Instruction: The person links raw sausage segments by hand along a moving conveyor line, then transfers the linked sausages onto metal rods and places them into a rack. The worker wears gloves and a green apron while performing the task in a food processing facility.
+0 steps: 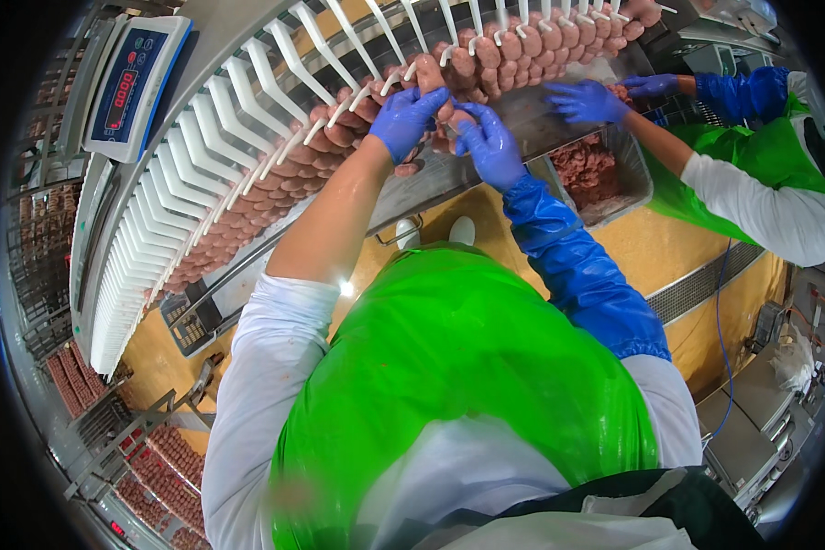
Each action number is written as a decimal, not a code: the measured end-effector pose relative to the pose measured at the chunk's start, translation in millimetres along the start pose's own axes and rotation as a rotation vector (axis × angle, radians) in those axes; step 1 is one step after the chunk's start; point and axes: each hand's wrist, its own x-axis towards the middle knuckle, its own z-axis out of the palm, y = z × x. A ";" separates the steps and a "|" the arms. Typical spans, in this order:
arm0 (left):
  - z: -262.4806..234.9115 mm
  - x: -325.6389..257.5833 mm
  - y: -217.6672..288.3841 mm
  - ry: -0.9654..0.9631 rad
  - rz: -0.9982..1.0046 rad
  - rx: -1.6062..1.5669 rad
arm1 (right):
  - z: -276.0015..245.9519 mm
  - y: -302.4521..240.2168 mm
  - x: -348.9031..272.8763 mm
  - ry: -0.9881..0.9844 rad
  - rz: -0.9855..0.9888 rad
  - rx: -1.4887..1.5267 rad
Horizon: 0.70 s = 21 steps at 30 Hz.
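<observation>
My left hand [405, 125], in a blue glove, closes its fingers round a pink sausage link [445, 112] in front of the hook rail. Close on its right, my right hand [491, 149], also gloved and with a blue sleeve cover, pinches the same string of links. White hooks [238, 105] run in a long curved row, and linked sausages [289, 174] hang from them in dense loops. Some links below my fingers are partly hidden by my hands.
A metal trough [357, 211] runs beneath the sausages. A tub of ground meat [588, 174] stands to the right, beside a co-worker's gloved hand [588, 101]. A digital scale [133, 87] sits at upper left. Racks of sausages [160, 467] stand at lower left.
</observation>
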 end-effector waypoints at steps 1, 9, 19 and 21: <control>0.0 -0.4 -0.6 0.017 0.043 -0.005 | -2.1 1.6 2.6 0.090 0.042 0.093; 2.2 9.2 -9.4 0.084 0.124 -0.009 | -5.0 -0.7 6.6 -0.370 0.126 -0.159; 0.9 -10.8 11.1 -0.048 -0.029 0.031 | -10.3 -22.7 -17.2 -0.255 -0.034 -0.536; -1.0 -8.3 12.8 -0.024 -0.084 0.114 | -12.3 -20.7 -17.9 -0.269 -0.020 -0.586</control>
